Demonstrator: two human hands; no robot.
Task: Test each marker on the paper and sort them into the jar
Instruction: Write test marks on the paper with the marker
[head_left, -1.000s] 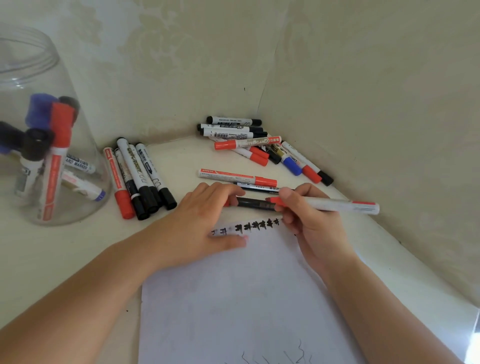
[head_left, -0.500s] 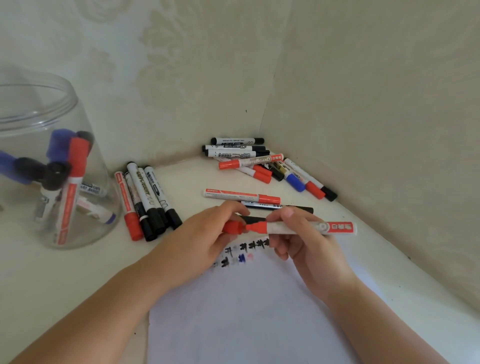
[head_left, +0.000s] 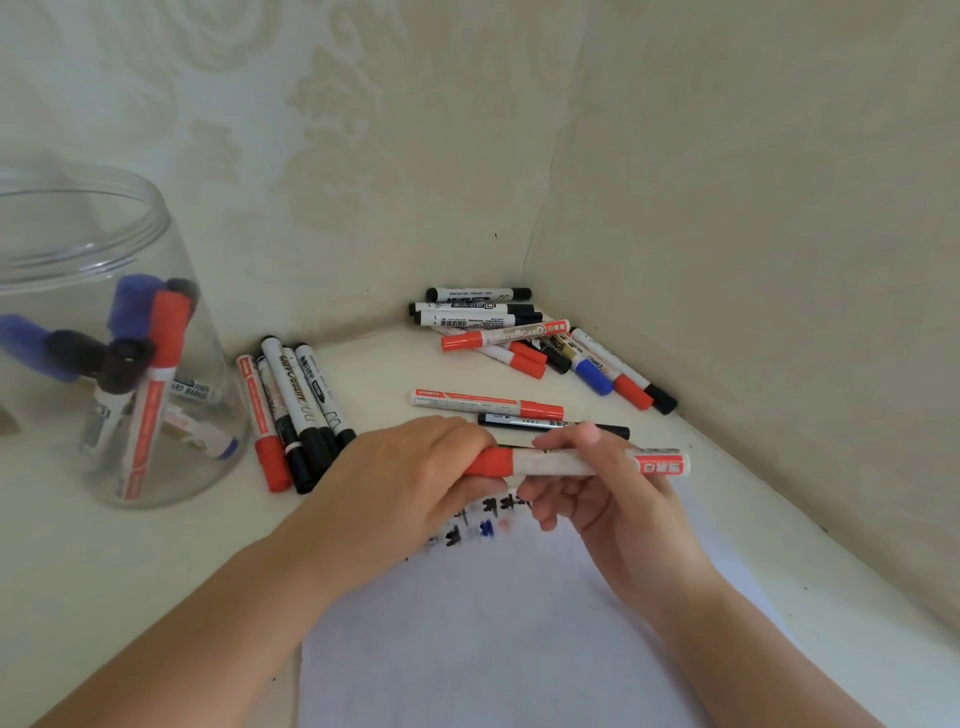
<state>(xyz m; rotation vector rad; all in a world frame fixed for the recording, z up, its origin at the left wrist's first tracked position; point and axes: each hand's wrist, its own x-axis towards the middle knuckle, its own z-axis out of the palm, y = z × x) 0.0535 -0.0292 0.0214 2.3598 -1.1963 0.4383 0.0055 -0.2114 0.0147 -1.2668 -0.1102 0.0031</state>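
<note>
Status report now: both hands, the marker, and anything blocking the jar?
Left hand grips red cap end; right hand holds barrel of red marker, above paper. Jar at left, open. Marker row lies between.

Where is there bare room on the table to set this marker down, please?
Free: the strip between the jar and the paper, and the table between the left marker row and the corner pile. Crowded: the corner, and above both hands.
</note>
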